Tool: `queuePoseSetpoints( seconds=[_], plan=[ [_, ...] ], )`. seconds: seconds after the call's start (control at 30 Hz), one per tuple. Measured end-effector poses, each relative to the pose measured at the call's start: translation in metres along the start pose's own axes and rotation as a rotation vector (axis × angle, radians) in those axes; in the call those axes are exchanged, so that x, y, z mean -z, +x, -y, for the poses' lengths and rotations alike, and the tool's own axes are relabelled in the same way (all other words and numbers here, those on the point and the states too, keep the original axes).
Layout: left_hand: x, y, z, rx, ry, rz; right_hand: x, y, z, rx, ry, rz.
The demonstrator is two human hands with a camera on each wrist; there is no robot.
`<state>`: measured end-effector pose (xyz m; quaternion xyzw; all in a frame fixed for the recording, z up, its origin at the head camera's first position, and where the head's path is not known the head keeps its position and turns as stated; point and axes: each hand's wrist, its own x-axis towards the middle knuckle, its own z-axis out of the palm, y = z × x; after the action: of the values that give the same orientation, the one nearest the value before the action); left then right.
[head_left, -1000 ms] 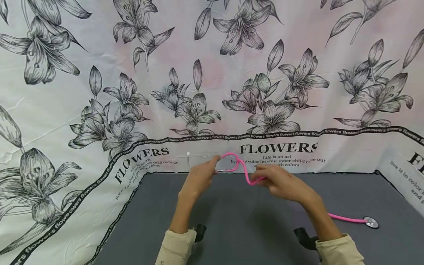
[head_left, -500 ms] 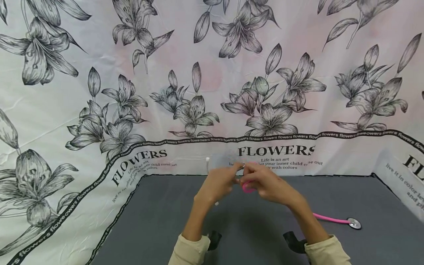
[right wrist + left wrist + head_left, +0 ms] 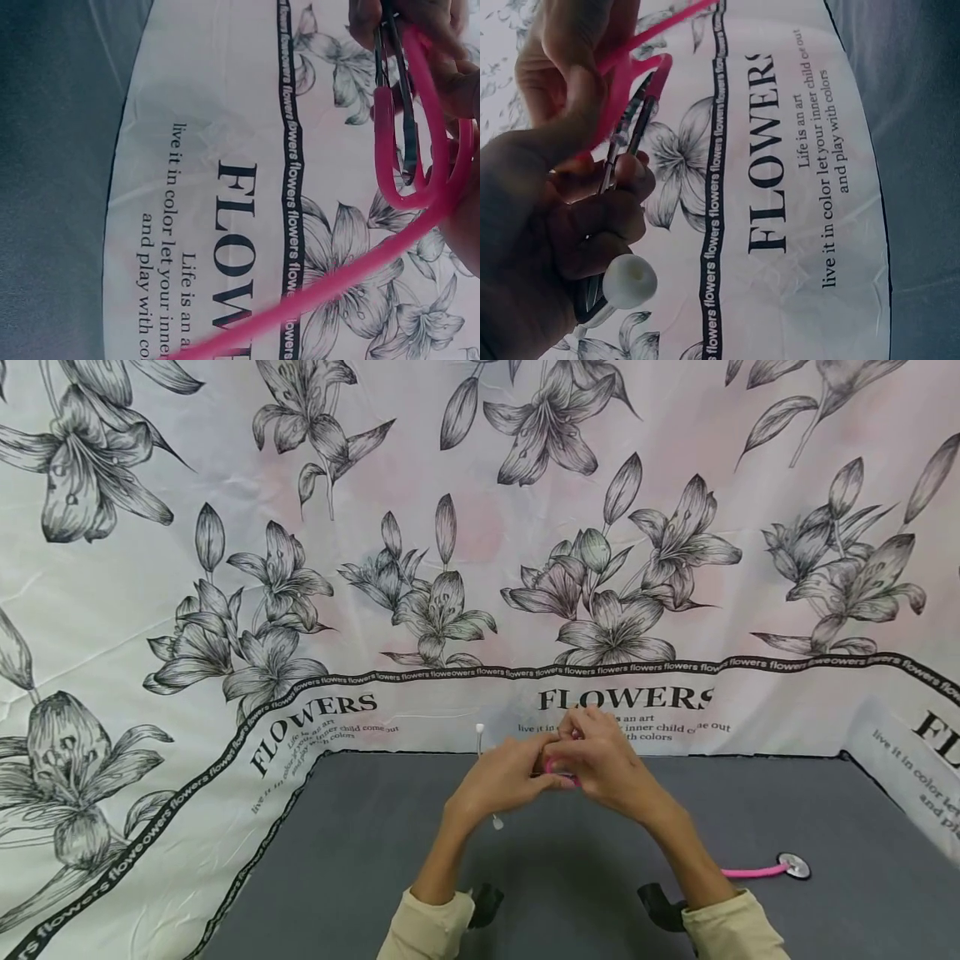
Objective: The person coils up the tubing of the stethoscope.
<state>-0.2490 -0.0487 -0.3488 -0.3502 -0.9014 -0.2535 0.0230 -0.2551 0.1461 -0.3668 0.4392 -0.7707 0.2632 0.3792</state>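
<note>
Both hands meet over the table's far edge, working on a stethoscope with pink tubing (image 3: pixel 322 289). My left hand (image 3: pixel 498 783) grips its metal ear tubes (image 3: pixel 637 131), and a white ear tip (image 3: pixel 630 282) sticks out below the fingers. Pink tubing is bent into loops beside the metal tubes, and my right hand (image 3: pixel 611 772) pinches these folds. In the head view the fingers hide most of the bundle. From behind the right forearm the tubing runs out to the round metal chest piece (image 3: pixel 793 866), lying on the dark table at the right.
The dark grey table (image 3: pixel 360 860) ends at a white cloth backdrop (image 3: pixel 420 593) printed with black lilies and lettering. Black straps (image 3: pixel 663 907) show at both wrists, beside beige sleeves (image 3: pixel 731 927).
My hands have come together from apart, the left moving right with the ear tubes. The stretched pink tubing is now gathered between them. The chest piece has slid a little left.
</note>
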Motion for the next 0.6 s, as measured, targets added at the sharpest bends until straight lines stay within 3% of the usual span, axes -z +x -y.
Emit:
queuePoseSetpoints(
  seconds=[0.17, 0.3, 0.6],
  plan=[
    [-0.0021, 0.0022, -0.0009, -0.012, 0.088, -0.047, -0.0023, -0.0014, -0.0005, -0.017, -0.034, 0.006],
    [-0.0032, 0.0023, -0.0021, 0.008, 0.102, -0.064, -0.0027, -0.0019, -0.0006, -0.031, -0.028, 0.030],
    [-0.0052, -0.0011, -0.0002, 0.071, 0.192, -0.049, 0.0059, 0.0009, -0.0032, -0.068, 0.174, 0.060]
  ],
)
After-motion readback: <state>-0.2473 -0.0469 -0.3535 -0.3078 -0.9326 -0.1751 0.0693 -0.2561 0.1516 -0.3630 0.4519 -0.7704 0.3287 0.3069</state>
